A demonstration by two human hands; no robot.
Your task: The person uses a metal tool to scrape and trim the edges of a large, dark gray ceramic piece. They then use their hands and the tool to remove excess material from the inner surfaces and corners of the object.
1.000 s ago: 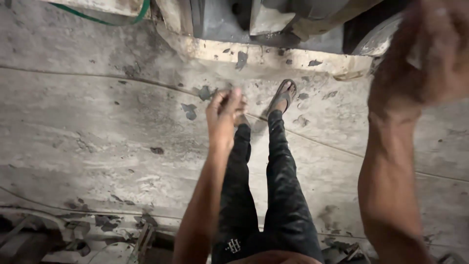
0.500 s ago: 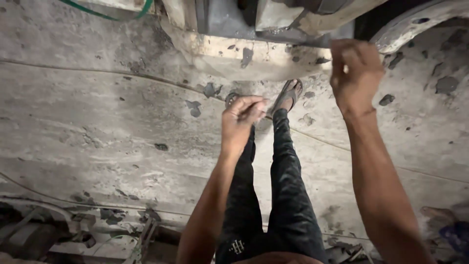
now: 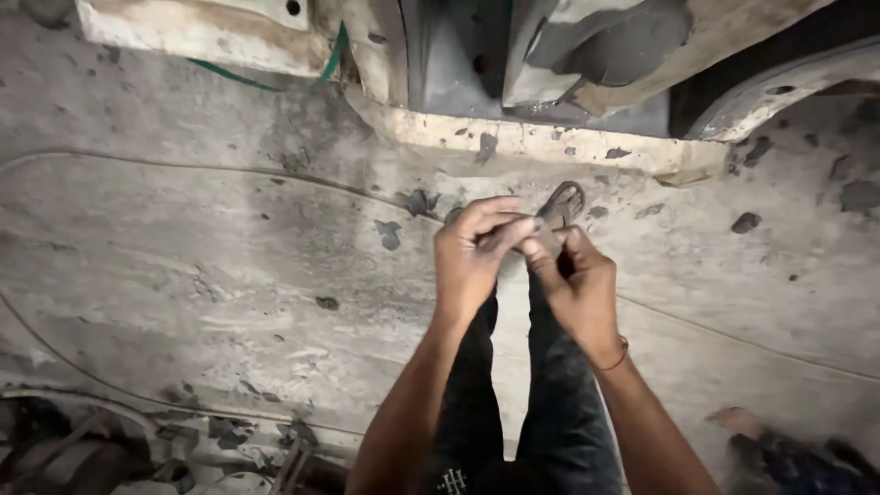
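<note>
Stained grey concrete floor (image 3: 183,275), dark flecks, sandalled foot (image 3: 561,203), thin wire (image 3: 229,170)

The only camera sat on my head and looked almost straight down past my chest. My left hand (image 3: 472,257) and right hand (image 3: 573,289) met near the middle of the view, close below the lens, with my legs (image 3: 513,412) and sandal (image 3: 561,203) beneath them. The concrete floor (image 3: 183,275) lay farther off, and the metal frame (image 3: 550,64) crossed the top edge.
</note>
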